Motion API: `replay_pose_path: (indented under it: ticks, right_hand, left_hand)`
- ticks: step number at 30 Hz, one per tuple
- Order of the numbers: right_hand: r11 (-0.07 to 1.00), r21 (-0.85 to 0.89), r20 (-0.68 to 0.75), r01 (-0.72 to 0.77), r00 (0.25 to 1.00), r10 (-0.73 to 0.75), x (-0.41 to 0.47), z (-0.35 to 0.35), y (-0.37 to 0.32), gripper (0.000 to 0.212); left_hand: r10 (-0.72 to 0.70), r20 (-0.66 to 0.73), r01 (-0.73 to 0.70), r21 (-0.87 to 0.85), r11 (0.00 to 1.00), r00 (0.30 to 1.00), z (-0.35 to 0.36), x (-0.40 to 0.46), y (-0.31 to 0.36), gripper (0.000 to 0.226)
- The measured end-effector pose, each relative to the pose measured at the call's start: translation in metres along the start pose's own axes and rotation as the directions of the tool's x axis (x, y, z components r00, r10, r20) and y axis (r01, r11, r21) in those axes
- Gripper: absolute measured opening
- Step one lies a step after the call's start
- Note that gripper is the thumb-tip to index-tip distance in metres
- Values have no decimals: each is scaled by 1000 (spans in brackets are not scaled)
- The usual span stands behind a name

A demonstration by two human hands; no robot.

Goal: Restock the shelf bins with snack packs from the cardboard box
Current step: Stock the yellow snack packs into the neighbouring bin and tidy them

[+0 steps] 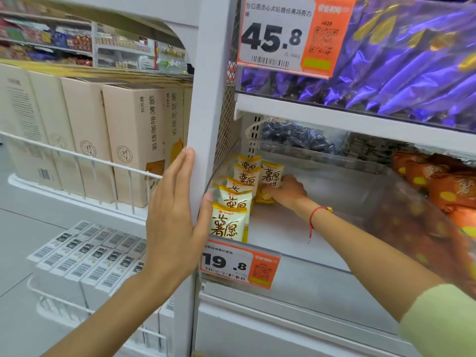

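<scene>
The white shelf unit [206, 73] fills most of what I can see, its upright post running down the middle with tiers off to the right. On the top tier sits a clear bin of purple foil packs [401, 73], with an orange and white price tag [291, 32] reading 45.8 clipped to its front. To the left of the post, behind a white wire rail [77, 155], stands a row of tall beige cartons [134, 140] with printed characters down their sides, and below them lie flat white boxes [85, 256] showing barcodes. The middle tier holds a clear shelf bin [322, 228], largely bare on its floor, and beside it on the right a bin of orange snack packs [443, 186]. Behind it are small dark wrapped sweets [296, 137]. The person's left hand [175, 215] is spread flat with straight fingers against the post, the thumb touching the bin's left front corner. The right hand [288, 191], reaching deep into the bin from a pale green sleeve [443, 323] and wearing a red string bracelet [315, 215], has its fingers curled round a yellow and white snack pack [271, 176] at the back. A line of matching snack packs [229, 222] stands upright along the bin's left wall, front to back. A smaller price tag [239, 264] reading 19.8 hangs on the bin's front edge.
</scene>
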State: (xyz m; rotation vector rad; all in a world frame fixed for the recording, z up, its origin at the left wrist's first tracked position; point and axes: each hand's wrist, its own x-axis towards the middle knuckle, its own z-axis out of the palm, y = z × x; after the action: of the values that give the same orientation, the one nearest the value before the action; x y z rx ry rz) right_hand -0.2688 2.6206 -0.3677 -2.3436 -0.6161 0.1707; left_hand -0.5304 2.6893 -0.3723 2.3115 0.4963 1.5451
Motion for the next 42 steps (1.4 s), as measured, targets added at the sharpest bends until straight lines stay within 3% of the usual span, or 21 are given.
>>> replay_pose_path:
  ticks: [3, 8, 11, 14, 17, 19, 20, 22, 25, 27, 30, 32, 35, 39, 40, 42]
  right_hand:
    - [997, -77, 47, -29, 998, 33, -17, -25, -6, 96]
    - [976, 6, 137, 217, 967, -215, -100, -80, -11, 41]
    - [867, -60, 104, 495, 867, -488, -173, -105, -10, 18]
    - [778, -78, 174, 624, 777, -605, -239, -119, 4, 12]
    - [769, -141, 490, 624, 719, -493, -282, -106, 43, 20]
    - [782, -222, 691, 582, 660, -295, -295, -78, 80, 28]
    - [796, -266, 739, 543, 646, -194, -298, -61, 102, 29]
    - [816, -331, 762, 474, 645, -65, -303, -26, 144, 29]
    - [807, -449, 687, 384, 726, 37, -314, 21, 205, 31]
    - [848, -443, 691, 290, 714, 117, -331, 46, 239, 42]
    - [931, -352, 832, 97, 488, 264, -362, 70, 263, 99]
    - [928, -362, 874, 86, 378, 305, -370, 71, 271, 115]
    - [902, -406, 859, 144, 398, 323, -371, 63, 273, 101]
    - [927, -346, 792, 142, 574, 208, -375, 62, 285, 76]
    - [954, -290, 782, 80, 594, 188, -375, 62, 288, 80]
    - [975, -101, 768, -196, 608, 202, -368, 53, 281, 91]
  left_hand:
    - [-10, 22, 10, 10, 1000, 1000, -2, 0, 0, 61]
    - [-43, 81, 43, 3, 999, 996, -13, 1, 7, 60]
    - [-73, 32, 72, 27, 997, 997, -25, -8, 29, 54]
    - [74, 0, -74, 41, 996, 997, -37, -30, 57, 45]
    - [162, 94, -162, -2, 987, 982, -37, -74, 78, 26]
    - [81, 273, -76, -29, 997, 959, -35, -118, 86, 16]
    - [-13, 396, 24, -21, 999, 918, -33, -142, 86, 13]
    - [-220, 611, 216, 82, 973, 761, -29, -187, 83, 15]
    - [-418, 763, 348, 268, 898, 494, -25, -246, 72, 15]
    - [-466, 841, 380, 350, 856, 276, -22, -281, 65, 19]
    - [-439, 896, 371, 430, 823, -63, -21, -325, 57, 59]
    - [-438, 877, 282, 479, 831, -198, -20, -339, 55, 88]
    - [-480, 845, 90, 510, 855, -234, -17, -350, 56, 92]
    - [-482, 843, 86, 513, 854, -238, -14, -353, 57, 76]
    - [-451, 857, 143, 493, 858, -248, -14, -353, 55, 80]
    - [-395, 883, 276, 458, 845, -255, -16, -348, 50, 88]
